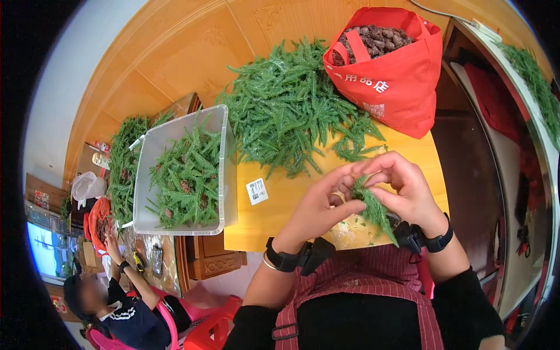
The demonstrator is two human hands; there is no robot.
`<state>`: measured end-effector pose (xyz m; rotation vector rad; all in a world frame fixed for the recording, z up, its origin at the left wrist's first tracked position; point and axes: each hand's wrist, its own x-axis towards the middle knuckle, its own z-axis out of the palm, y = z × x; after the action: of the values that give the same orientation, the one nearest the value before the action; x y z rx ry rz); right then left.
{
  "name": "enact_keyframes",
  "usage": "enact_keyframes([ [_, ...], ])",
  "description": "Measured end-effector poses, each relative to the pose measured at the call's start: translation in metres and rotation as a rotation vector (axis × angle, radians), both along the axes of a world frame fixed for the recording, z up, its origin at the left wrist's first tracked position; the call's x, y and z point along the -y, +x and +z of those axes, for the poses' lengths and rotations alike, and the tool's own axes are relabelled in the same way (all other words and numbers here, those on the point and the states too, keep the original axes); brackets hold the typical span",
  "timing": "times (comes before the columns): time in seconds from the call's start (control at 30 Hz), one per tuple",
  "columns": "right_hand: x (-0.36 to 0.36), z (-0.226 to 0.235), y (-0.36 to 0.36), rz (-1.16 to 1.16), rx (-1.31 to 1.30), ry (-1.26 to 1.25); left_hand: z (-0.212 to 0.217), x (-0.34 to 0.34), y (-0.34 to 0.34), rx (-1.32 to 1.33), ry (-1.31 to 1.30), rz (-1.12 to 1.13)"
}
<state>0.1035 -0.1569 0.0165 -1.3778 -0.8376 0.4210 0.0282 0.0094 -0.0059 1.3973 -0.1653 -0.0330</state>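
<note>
Between my hands, above the near edge of the yellow table, is a green pine sprig, its tip slanting down toward me. My left hand is closed in a pinch at the sprig's upper end, thumb pointing right. My right hand also grips that end, with thumb and fingers curled around it. The fingers partly hide what sits at the sprig's top. Just beyond my hands lie a few loose sprigs, beside a large heap of green pine sprigs.
A red bag of brown pine cones stands at the back right. To the left, a clear plastic bin holds sprigs with cones. A white label lies on the table. At far left a co-worker sits reaching toward another red bag.
</note>
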Motion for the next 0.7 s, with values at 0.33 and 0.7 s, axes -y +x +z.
enact_keyframes([
  [0.33,0.007,-0.005,-0.011,-0.06,-0.062,-0.121,-0.01,0.005,0.0,0.078,0.18,0.321],
  [0.7,0.008,-0.013,-0.011,-0.157,-0.072,-0.123,-0.004,0.008,-0.005,-0.181,-0.221,0.151],
])
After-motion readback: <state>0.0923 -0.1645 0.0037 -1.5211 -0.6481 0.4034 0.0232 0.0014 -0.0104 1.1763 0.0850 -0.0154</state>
